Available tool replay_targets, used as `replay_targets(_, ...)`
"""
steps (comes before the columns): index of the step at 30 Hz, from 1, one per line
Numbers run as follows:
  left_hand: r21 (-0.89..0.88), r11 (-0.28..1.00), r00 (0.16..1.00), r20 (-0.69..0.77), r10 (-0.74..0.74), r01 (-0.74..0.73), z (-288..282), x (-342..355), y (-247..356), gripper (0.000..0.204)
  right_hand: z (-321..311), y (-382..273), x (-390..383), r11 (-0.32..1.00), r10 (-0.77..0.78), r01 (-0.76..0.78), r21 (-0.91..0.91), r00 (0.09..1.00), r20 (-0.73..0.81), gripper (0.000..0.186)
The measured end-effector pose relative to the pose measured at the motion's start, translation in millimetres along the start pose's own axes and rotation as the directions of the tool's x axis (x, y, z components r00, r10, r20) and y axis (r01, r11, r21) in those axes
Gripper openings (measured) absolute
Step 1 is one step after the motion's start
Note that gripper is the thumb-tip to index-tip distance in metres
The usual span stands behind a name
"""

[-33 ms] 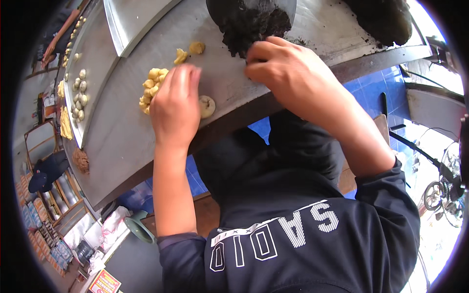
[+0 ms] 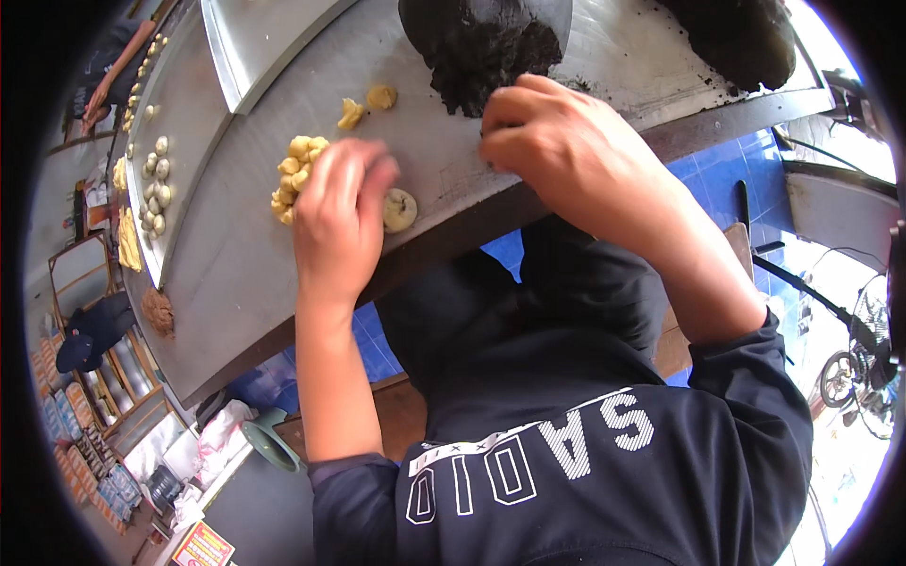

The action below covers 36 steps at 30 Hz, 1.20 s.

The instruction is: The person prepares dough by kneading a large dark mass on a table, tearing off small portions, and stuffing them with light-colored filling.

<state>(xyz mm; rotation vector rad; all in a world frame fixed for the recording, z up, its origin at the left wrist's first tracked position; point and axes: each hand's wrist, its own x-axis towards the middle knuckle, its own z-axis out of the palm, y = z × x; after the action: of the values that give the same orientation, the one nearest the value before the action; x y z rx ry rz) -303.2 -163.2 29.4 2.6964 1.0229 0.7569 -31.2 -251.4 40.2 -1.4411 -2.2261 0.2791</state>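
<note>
My left hand (image 2: 337, 212) is over the steel table, between a heap of small yellow dough balls (image 2: 291, 179) and a pale round dough piece (image 2: 400, 209) with a dark spot in its middle. Motion smears its fingers, so their grip is unclear. Beside the crumbly edge of a large dark paste mass (image 2: 486, 47), my right hand (image 2: 547, 127) has its fingers curled together in a pinch. What they hold, if anything, is mostly hidden; dark specks show at the fingertips. Two loose yellow dough pieces, one torn (image 2: 350, 114) and one rounded (image 2: 381, 96), lie beyond my left hand.
Another dark mass (image 2: 741, 42) lies at the far right among crumbs. On the left, a metal tray (image 2: 179, 141) bears several pale filled balls. A brown lump (image 2: 158, 311) sits at the table's left end. Another person's arm (image 2: 118, 75) shows at the upper left.
My left hand's fingers have dropped slightly nearer to me. My right hand has shifted a little to the right, off the edge of the dark mass.
</note>
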Motion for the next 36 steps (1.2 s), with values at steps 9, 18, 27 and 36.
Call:
replay_targets(9, -0.997, 0.042, 0.797, 0.027, -0.603, 0.065, -11.3, 27.7, -25.6, 0.039, 26.0, -15.6, -16.4, 0.991, 0.134, -0.131, 0.030, 0.961, -0.240, 0.017)
replay_targets(18, 0.325, 0.942, 0.996, 0.064, 0.063, -0.080, -4.2, 31.6, -43.0, 0.022, -11.4, 61.9, -56.4, 0.971, 0.195, -0.230, -0.064, 0.919, -0.342, 0.034)
replay_targets(27, -0.881, 0.169, 0.774, 0.278, -0.569, 0.441, -8.6, -45.7, 6.0, 0.030, 16.7, 8.7, -10.2, 0.999, -0.013, 0.003, -0.054, 0.983, -0.183, 0.025)
replay_targets(36, 0.023, 0.990, 0.988, -0.067, -0.138, 0.139, -10.0, -51.8, -6.4, 0.024, 21.7, -11.0, -9.0, 0.987, 0.164, -0.151, 0.064, 0.922, -0.350, 0.031)
